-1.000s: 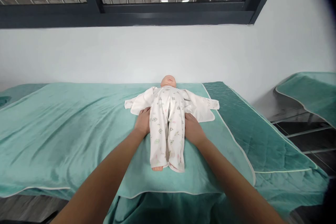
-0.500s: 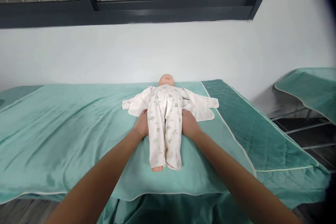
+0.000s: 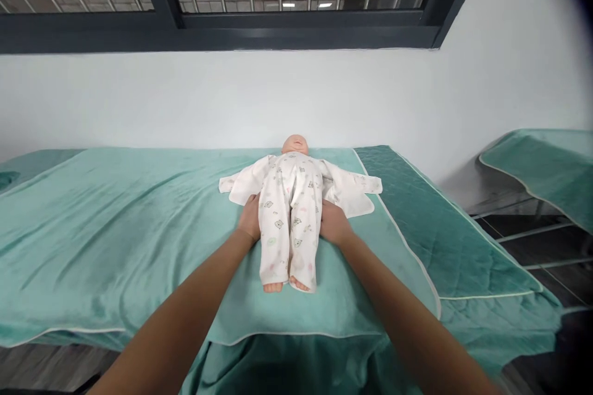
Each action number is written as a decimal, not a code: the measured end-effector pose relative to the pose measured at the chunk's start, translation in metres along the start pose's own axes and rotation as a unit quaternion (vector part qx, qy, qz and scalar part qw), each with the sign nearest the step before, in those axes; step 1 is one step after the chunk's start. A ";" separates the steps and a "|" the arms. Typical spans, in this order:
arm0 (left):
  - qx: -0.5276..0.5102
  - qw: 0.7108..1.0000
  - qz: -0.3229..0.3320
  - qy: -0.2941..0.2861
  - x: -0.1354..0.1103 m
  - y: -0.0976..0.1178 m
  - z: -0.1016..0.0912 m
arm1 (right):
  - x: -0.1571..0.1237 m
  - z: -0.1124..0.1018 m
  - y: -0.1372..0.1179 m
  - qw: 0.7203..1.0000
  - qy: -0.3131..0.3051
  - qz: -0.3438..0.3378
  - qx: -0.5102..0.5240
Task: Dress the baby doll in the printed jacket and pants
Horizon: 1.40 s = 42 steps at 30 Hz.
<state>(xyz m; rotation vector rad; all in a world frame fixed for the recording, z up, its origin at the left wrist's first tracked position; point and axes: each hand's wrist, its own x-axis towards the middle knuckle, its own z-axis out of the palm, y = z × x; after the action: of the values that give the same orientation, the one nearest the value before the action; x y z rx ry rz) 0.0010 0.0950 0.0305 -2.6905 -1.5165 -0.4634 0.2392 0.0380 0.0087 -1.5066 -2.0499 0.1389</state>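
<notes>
A baby doll [image 3: 295, 144] lies on its back, head toward the wall, feet toward me. It wears a white printed shirt [image 3: 353, 191] with the sleeves spread wide. White printed baby trousers [image 3: 274, 228] cover it from chest to ankles, and its toes [image 3: 300, 284] show at the hems. At the left side of the trousers, my left hand [image 3: 250, 217] is closed on their edge. My right hand [image 3: 333, 222] grips the opposite edge at about the same height. The fingertips of both hands are hidden behind the cloth and the doll.
A light green sheet [image 3: 139, 228] lies under the doll. To its right is a darker quilted cover [image 3: 445, 247]. Behind the bed stand a white wall [image 3: 208, 99] and a dark window frame [image 3: 301, 32]. Another green-covered bed [image 3: 551, 166] is at the far right.
The trouser hems have moved up slightly, and the toes of both feet now show instead of one. Both hands stay at the trouser sides. The view has shifted a little.
</notes>
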 end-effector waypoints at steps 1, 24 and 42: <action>0.005 1.000 -0.003 0.004 -0.004 0.001 -0.003 | 0.000 0.000 0.000 1.000 0.001 0.002 -0.006; -0.020 0.944 -0.275 0.181 -0.040 -0.022 0.002 | -0.051 -0.037 0.046 0.959 0.190 0.211 -0.004; 0.023 0.917 -0.349 0.192 -0.037 -0.020 0.006 | 0.012 -0.073 0.010 0.958 0.113 0.262 0.008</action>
<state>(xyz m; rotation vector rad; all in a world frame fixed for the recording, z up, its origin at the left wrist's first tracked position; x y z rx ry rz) -0.0320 0.0760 0.0129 -1.7825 -2.2492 -0.8825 0.2828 0.0344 0.0691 -1.9281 -1.4334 0.1773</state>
